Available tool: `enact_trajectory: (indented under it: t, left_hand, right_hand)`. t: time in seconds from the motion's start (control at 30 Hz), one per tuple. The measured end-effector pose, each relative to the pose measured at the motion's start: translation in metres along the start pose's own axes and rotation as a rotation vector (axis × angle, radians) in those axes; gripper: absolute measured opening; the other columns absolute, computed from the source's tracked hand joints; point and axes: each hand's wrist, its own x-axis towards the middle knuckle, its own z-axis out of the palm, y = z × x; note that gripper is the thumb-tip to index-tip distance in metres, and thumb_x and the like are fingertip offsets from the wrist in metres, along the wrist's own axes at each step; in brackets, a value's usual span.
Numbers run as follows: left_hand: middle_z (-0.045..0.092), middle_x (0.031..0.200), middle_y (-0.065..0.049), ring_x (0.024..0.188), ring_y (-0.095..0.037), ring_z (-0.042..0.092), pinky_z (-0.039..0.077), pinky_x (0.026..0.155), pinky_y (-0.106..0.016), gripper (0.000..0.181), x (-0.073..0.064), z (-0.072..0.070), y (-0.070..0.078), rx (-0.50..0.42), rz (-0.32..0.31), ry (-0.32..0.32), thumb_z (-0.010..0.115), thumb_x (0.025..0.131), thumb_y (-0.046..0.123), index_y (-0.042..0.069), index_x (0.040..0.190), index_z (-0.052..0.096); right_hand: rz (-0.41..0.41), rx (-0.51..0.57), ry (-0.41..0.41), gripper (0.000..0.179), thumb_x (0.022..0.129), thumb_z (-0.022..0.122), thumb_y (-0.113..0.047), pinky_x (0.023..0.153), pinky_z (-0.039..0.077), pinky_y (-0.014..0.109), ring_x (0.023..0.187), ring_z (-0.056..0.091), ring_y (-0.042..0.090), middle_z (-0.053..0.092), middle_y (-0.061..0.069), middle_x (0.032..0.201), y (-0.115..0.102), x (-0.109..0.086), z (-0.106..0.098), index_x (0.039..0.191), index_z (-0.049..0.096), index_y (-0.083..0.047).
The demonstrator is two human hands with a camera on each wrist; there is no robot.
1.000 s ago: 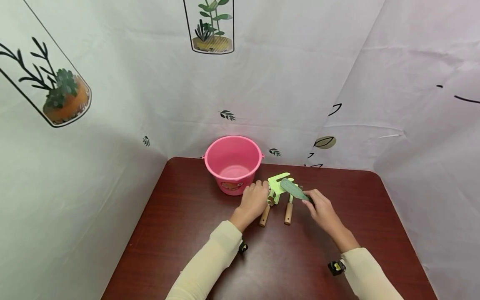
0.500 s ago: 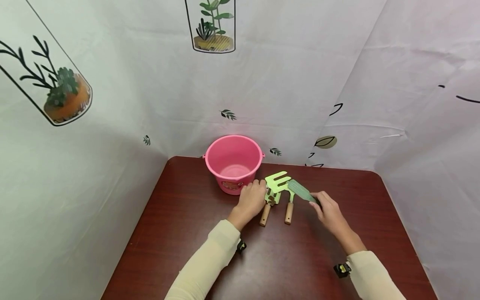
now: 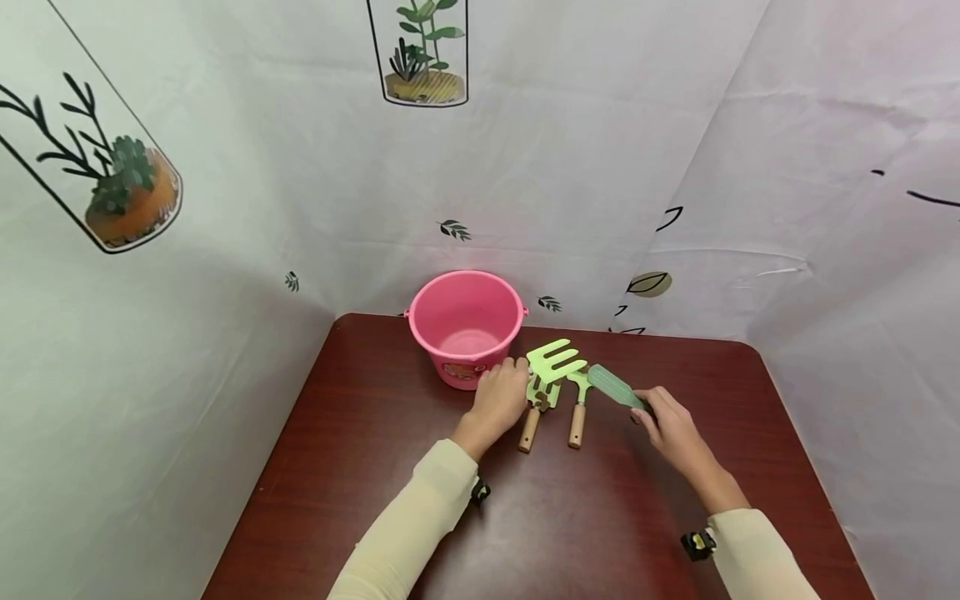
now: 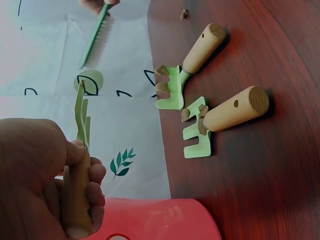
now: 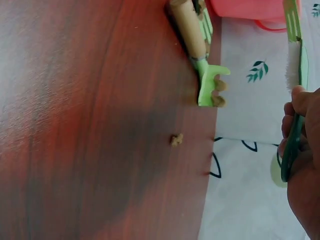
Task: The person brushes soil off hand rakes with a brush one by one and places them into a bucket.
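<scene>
My left hand [image 3: 501, 398] grips the wooden handle of a green hand fork [image 3: 553, 362], its tines pointing right toward the brush. In the left wrist view the fingers wrap its handle and the thumb lies near the neck. My right hand [image 3: 670, 423] holds a green scrubbing brush [image 3: 611, 385] by its dark handle; white bristles show in the right wrist view. Brush and fork stand a little apart above the table. Below them lie a second hand fork [image 4: 235, 110] and a small hand rake [image 4: 197, 55], both with brown clumps on their green heads.
A pink bucket [image 3: 467, 300] stands at the back of the dark red-brown table [image 3: 360, 417], just beyond my left hand. One small brown clump [image 5: 176, 140] lies loose on the tabletop. White printed cloth [image 3: 600, 167] hangs behind and at the sides.
The brush in my right hand has moved right and slightly toward me, off the fork it overlapped. My left hand has shifted slightly left, and the fork's tines now face the viewer more fully.
</scene>
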Motion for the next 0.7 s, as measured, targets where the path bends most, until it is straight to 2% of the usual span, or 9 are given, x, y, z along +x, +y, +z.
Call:
enact_trajectory:
  t: [0.07,0.17,0.27,0.5,0.7]
  left_hand:
    - [0.066,0.095,-0.009,0.084,-0.027,0.069,0.057,0.074,-0.044,0.013,0.000,0.000,0.001,0.000,0.004,0.001,0.063,0.100,0.018,0.008,0.107,0.063]
    - [0.066,0.095,-0.008,0.085,-0.026,0.068,0.057,0.075,-0.043,0.013,-0.001,-0.001,0.002,0.011,0.015,0.009,0.062,0.101,0.020,0.008,0.107,0.064]
    - [0.066,0.095,-0.008,0.084,-0.026,0.068,0.057,0.075,-0.042,0.013,-0.001,0.000,0.004,0.038,0.027,0.019,0.065,0.099,0.018,0.008,0.107,0.064]
    - [0.066,0.094,-0.008,0.083,-0.026,0.067,0.056,0.075,-0.043,0.020,-0.004,0.000,0.008,0.073,0.050,0.039,0.075,0.089,0.014,0.009,0.104,0.064]
    - [0.066,0.092,-0.007,0.081,-0.026,0.066,0.055,0.073,-0.042,0.018,-0.004,0.001,0.010,0.067,0.056,0.059,0.075,0.092,0.018,0.009,0.103,0.064]
  right_hand:
    - [-0.003,0.010,0.006,0.035,0.081,0.079,0.009,0.067,0.048,0.027,0.077,0.058,0.014,0.062,0.009,0.094,-0.002,0.003,-0.001,0.113,0.066,0.006]
    - [0.002,0.018,0.009,0.034,0.083,0.079,0.009,0.066,0.047,0.026,0.076,0.056,0.012,0.061,0.008,0.093,-0.008,0.010,-0.003,0.114,0.066,0.005]
    - [-0.005,0.023,0.004,0.034,0.084,0.078,0.008,0.062,0.049,0.029,0.075,0.053,0.010,0.061,0.009,0.094,-0.016,0.019,-0.004,0.115,0.065,0.005]
    - [-0.051,0.036,0.005,0.033,0.084,0.078,0.009,0.065,0.052,0.037,0.079,0.060,0.019,0.063,0.012,0.096,-0.033,0.037,0.001,0.114,0.065,0.006]
    - [-0.083,0.055,-0.002,0.032,0.083,0.079,0.008,0.063,0.052,0.035,0.077,0.059,0.017,0.065,0.013,0.095,-0.047,0.046,0.009,0.113,0.068,0.007]
